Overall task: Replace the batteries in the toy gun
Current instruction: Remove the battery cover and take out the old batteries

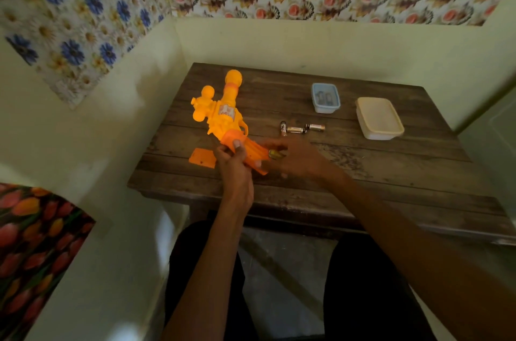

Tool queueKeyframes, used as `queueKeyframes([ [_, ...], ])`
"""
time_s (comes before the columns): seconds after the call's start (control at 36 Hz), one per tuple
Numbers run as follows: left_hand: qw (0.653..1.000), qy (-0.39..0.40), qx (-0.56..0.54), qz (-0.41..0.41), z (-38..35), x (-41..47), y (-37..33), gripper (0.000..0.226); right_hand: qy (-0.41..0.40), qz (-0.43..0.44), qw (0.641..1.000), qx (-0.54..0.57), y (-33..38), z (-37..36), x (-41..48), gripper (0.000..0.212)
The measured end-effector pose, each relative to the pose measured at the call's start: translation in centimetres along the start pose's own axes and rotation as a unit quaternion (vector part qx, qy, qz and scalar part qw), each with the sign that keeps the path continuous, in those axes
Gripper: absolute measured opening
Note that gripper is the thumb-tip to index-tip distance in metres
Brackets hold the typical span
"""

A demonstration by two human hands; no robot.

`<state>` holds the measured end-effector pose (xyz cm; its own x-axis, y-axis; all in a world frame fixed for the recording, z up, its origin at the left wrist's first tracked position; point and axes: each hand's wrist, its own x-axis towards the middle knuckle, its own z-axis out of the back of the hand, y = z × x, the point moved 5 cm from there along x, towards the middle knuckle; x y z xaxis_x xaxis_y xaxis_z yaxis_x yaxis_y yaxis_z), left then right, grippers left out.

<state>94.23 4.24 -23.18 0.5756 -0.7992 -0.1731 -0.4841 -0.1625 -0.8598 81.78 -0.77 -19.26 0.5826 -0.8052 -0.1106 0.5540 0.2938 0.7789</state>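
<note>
An orange toy gun [223, 109] lies on the left part of the wooden table [391, 173], barrel pointing away from me. My left hand [234, 167] grips its handle near the front edge. My right hand [296, 159] is blurred, just right of the handle, with a small yellowish object [275, 154] at its fingers; I cannot tell whether it holds it. An orange battery cover [202, 157] lies flat on the table left of my left hand. Three batteries [300, 128] lie loose on the table beyond my right hand.
A small blue open container [325, 97] with small items inside stands at the back of the table. A closed cream lidded box [378, 117] sits to its right. Walls close in the table on the left and behind.
</note>
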Motion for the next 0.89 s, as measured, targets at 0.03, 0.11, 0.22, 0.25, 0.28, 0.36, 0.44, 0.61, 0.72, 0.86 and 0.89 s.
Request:
queueKeyframes([
  [0.03,1.0,0.007,0.002,0.004,-0.2,-0.3,-0.1,0.02,-0.007,0.027,0.999,-0.037,0.2,0.1,-0.4,0.057],
  [0.11,0.999,0.019,0.021,0.02,-0.4,-0.7,0.1,0.022,-0.053,0.065,0.992,-0.095,0.6,0.4,-0.9,0.062],
  [0.22,0.998,0.014,0.048,0.026,-0.1,-0.9,0.3,0.03,-0.095,0.053,0.989,-0.102,0.3,0.7,-0.6,0.058],
  [0.25,0.997,0.013,0.071,0.024,0.1,-0.8,0.4,0.031,-0.096,0.048,0.988,-0.11,0.2,0.6,-0.4,0.058],
  [0.28,0.995,0.011,0.096,0.022,0.3,-0.6,0.5,0.032,-0.099,0.043,0.987,-0.12,0.1,0.6,-0.3,0.058],
  [0.36,0.984,-0.008,0.177,-0.004,1.1,0.0,0.6,0.035,-0.11,0.017,0.983,-0.144,-0.3,0.5,0.1,0.061],
  [0.44,0.96,-0.036,0.274,-0.043,1.8,0.4,0.1,0.037,-0.117,0.002,0.982,-0.15,0.0,0.1,0.5,0.07],
  [0.61,0.943,-0.058,0.324,-0.045,2.7,0.4,-0.5,0.03,-0.113,-0.014,0.974,-0.195,0.4,0.1,0.8,0.062],
  [0.72,0.935,-0.059,0.346,-0.05,3.0,0.2,-0.5,0.029,-0.098,-0.013,0.978,-0.182,0.2,-0.1,0.8,0.062],
  [0.86,0.908,-0.095,0.399,-0.085,2.9,-0.4,-1.5,0.022,-0.106,-0.069,0.984,-0.125,-0.3,1.8,-0.5,0.05],
  [0.89,0.902,-0.093,0.408,-0.104,2.7,-0.5,-1.7,0.022,-0.106,-0.082,0.986,-0.103,-0.5,2.4,-1.0,0.042],
])
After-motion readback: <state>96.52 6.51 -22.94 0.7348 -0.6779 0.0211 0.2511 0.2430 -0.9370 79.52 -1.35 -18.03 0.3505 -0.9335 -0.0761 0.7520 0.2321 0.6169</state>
